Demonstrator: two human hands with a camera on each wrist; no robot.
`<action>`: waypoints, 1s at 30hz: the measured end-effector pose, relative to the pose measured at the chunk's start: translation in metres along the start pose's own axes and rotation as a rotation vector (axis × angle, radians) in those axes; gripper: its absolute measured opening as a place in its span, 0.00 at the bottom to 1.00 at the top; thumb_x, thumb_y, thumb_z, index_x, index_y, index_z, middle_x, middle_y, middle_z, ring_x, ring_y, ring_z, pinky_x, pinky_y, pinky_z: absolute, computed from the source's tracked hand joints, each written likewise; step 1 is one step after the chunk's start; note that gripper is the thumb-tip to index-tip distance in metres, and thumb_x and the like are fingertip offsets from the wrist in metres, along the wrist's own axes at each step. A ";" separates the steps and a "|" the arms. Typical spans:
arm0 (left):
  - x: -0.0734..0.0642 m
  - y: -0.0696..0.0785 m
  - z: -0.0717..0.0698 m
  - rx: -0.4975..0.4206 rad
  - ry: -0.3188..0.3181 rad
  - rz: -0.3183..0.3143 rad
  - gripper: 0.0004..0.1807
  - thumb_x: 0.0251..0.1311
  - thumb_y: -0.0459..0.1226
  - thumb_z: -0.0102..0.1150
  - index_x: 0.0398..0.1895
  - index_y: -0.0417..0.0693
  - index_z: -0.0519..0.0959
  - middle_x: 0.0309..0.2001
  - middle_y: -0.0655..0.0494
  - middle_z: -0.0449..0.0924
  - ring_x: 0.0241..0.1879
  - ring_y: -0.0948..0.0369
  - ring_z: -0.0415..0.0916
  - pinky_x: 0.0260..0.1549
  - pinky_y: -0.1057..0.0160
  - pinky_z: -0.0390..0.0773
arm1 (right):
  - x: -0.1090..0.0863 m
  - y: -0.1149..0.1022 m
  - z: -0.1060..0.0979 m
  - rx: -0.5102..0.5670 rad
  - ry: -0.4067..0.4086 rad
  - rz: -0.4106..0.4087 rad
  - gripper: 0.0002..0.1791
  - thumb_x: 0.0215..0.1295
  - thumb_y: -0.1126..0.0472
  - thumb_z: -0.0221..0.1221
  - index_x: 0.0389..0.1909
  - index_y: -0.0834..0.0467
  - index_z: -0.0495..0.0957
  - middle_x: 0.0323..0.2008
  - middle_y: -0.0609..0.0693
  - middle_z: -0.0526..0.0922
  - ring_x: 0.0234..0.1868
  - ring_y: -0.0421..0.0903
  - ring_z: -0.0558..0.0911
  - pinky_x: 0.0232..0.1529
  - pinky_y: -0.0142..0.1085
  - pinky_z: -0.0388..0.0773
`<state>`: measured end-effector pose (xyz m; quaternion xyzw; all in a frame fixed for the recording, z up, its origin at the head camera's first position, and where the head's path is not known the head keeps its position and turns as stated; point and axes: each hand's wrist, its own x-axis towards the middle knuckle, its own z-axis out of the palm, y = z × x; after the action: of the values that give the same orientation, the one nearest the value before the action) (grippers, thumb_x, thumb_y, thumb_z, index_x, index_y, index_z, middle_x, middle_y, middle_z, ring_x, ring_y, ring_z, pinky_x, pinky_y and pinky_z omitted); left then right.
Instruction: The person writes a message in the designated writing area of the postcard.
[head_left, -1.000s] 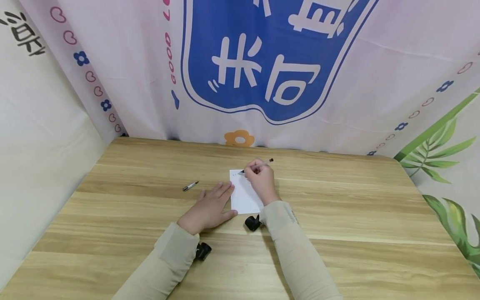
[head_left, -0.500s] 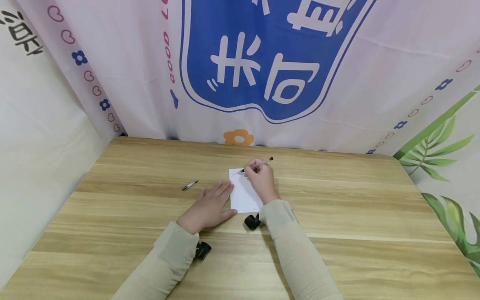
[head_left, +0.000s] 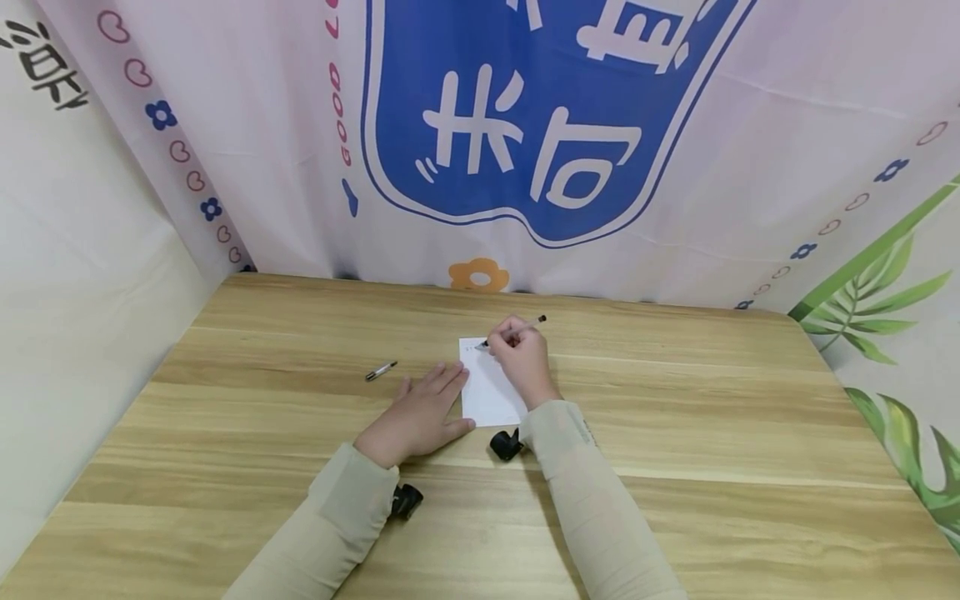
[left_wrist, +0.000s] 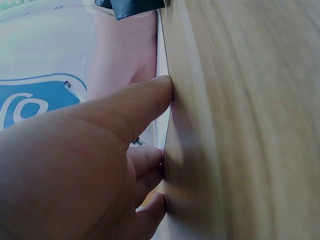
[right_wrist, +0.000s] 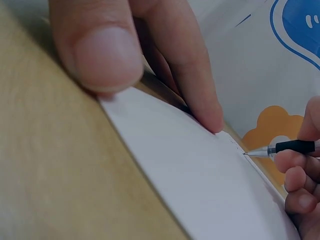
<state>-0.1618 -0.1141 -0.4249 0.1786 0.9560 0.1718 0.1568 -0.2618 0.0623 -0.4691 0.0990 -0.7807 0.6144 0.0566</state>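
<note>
A small white sheet of paper lies on the wooden table, with a few tiny marks along its top. My right hand pinches a pen between thumb and fingers. In the right wrist view the tip of that pen is at the paper's upper part, near the marks. My left hand rests flat with spread fingers, its fingertips and thumb touching the paper's left edge. In the left wrist view the thumb of the left hand presses down at the edge.
A pen cap or short pen piece lies on the table left of the paper. Black wrist cameras sit beside both sleeves. A printed curtain hangs behind the table's far edge.
Both hands and the paper stay in place. The pen shows no clear movement; the head view shifts only slightly.
</note>
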 end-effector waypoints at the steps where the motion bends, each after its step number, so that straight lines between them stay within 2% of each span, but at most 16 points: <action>1: 0.000 0.000 0.000 -0.003 0.000 0.000 0.41 0.74 0.52 0.53 0.80 0.41 0.53 0.81 0.48 0.46 0.80 0.46 0.40 0.71 0.30 0.43 | 0.000 0.000 0.000 -0.001 0.000 0.000 0.07 0.64 0.68 0.58 0.27 0.59 0.80 0.23 0.50 0.80 0.24 0.44 0.77 0.24 0.30 0.72; 9: 0.002 -0.001 0.002 -0.001 0.005 0.004 0.41 0.74 0.52 0.53 0.80 0.41 0.53 0.81 0.48 0.46 0.80 0.46 0.41 0.71 0.30 0.43 | -0.001 0.000 -0.001 0.001 0.006 0.008 0.06 0.62 0.67 0.57 0.26 0.58 0.80 0.23 0.51 0.80 0.24 0.44 0.76 0.24 0.31 0.72; 18: 0.004 -0.002 0.003 0.006 0.008 -0.001 0.41 0.74 0.53 0.53 0.81 0.42 0.53 0.81 0.48 0.46 0.80 0.46 0.40 0.71 0.30 0.44 | 0.000 -0.002 -0.001 -0.001 0.021 0.016 0.06 0.64 0.66 0.58 0.27 0.59 0.80 0.24 0.52 0.82 0.25 0.45 0.77 0.26 0.31 0.74; 30: 0.005 -0.002 0.004 0.014 0.001 -0.004 0.42 0.74 0.54 0.52 0.81 0.43 0.52 0.81 0.50 0.45 0.80 0.47 0.39 0.71 0.30 0.43 | -0.001 -0.001 -0.001 -0.012 0.007 0.022 0.06 0.64 0.65 0.58 0.28 0.58 0.80 0.24 0.51 0.82 0.24 0.45 0.77 0.25 0.31 0.74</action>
<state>-0.1650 -0.1132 -0.4308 0.1776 0.9576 0.1650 0.1556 -0.2608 0.0627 -0.4680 0.0878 -0.7852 0.6106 0.0534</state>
